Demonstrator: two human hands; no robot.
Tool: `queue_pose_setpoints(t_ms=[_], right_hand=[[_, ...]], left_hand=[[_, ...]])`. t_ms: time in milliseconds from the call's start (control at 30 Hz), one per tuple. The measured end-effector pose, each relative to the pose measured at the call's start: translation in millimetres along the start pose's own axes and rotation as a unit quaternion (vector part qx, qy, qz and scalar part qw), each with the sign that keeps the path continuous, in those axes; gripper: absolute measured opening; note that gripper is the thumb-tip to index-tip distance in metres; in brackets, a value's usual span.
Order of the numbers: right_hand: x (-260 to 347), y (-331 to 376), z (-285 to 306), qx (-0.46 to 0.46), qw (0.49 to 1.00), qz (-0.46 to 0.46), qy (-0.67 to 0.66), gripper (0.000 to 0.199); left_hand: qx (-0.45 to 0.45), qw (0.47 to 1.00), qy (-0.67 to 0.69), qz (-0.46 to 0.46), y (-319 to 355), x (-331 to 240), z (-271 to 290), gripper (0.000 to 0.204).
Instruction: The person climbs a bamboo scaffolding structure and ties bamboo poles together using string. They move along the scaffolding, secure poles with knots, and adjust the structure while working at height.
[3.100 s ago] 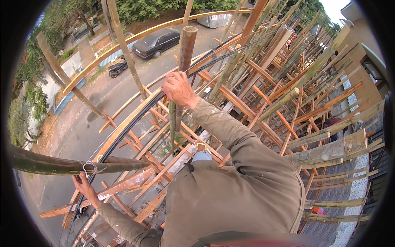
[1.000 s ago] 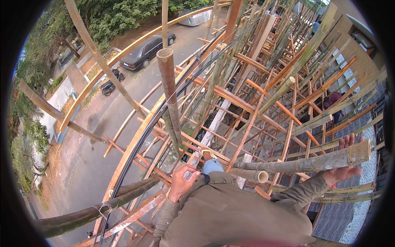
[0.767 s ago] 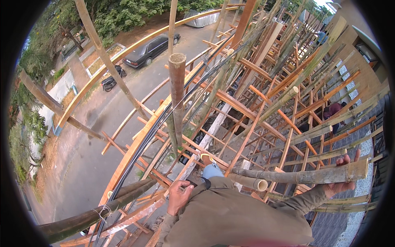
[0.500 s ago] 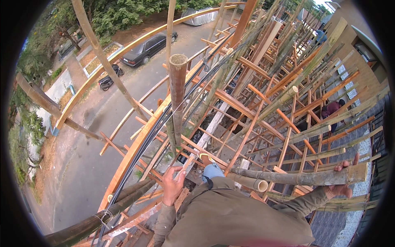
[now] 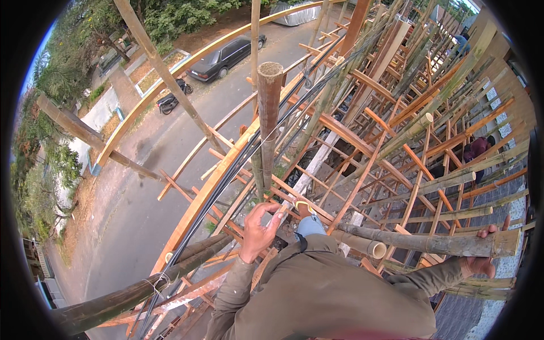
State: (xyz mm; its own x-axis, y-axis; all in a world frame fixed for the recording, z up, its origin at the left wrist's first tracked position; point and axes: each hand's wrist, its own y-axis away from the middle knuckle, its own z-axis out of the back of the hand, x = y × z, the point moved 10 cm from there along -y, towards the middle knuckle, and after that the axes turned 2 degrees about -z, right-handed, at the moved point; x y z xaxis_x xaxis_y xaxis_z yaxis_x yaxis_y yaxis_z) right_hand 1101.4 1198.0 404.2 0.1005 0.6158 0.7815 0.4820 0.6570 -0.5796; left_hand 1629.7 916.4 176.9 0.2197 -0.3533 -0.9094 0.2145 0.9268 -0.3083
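My right hand (image 5: 481,265) grips a thick grey bamboo pole (image 5: 430,241) near its end at the right, with one finger sticking up beyond it. In front of my body, my left hand (image 5: 259,233) is raised with its fingers curled and the thumb near the forefinger. What it pinches, if anything, I cannot make out. Just beyond those fingers runs a white-smeared plank (image 5: 309,169). My sandalled foot (image 5: 304,207) rests among the timbers. Below the grey pole lies a shorter, hollow bamboo pole (image 5: 362,243).
An upright bamboo post (image 5: 269,107) and a bundle of black cables (image 5: 226,175) stand between me and the road. Thin wooden battens (image 5: 391,170) crisscross below with gaps between. A person in dark clothing (image 5: 477,150) is at the right. A black car (image 5: 226,58) is parked beyond.
My view has turned a little, so the scene sits farther right. The thumb and forefinger of my left hand have come closer together. My right hand keeps its hold on the bamboo pole.
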Motion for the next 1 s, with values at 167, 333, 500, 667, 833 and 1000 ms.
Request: queue_pose_setpoints(t_ms=[167,333,500,667,833,1000], right_hand=[[2,1,6,-0.019,0.997,0.015,0.069,0.169],[8,3,20,-0.073,0.992,0.034,0.099,0.171],[8,15,44,-0.107,0.988,0.047,0.096,0.165],[8,16,68,-0.084,0.991,0.052,0.088,0.127],[11,15,72,-0.042,0.993,0.046,0.098,0.101],[6,22,65,-0.086,0.991,0.052,0.093,0.110]], left_hand=[[-0.097,0.962,-0.049,-0.249,-99,-108,28,0.024],[-0.140,0.840,-0.244,-0.464,-216,-192,10,0.042],[0.050,0.792,-0.465,-0.393,-294,-165,-54,0.058],[0.137,0.816,-0.496,-0.264,-323,-125,-66,0.059],[0.133,0.854,-0.438,-0.248,-324,-125,-54,0.059],[0.075,0.827,-0.507,-0.231,-323,-114,-45,0.078]])
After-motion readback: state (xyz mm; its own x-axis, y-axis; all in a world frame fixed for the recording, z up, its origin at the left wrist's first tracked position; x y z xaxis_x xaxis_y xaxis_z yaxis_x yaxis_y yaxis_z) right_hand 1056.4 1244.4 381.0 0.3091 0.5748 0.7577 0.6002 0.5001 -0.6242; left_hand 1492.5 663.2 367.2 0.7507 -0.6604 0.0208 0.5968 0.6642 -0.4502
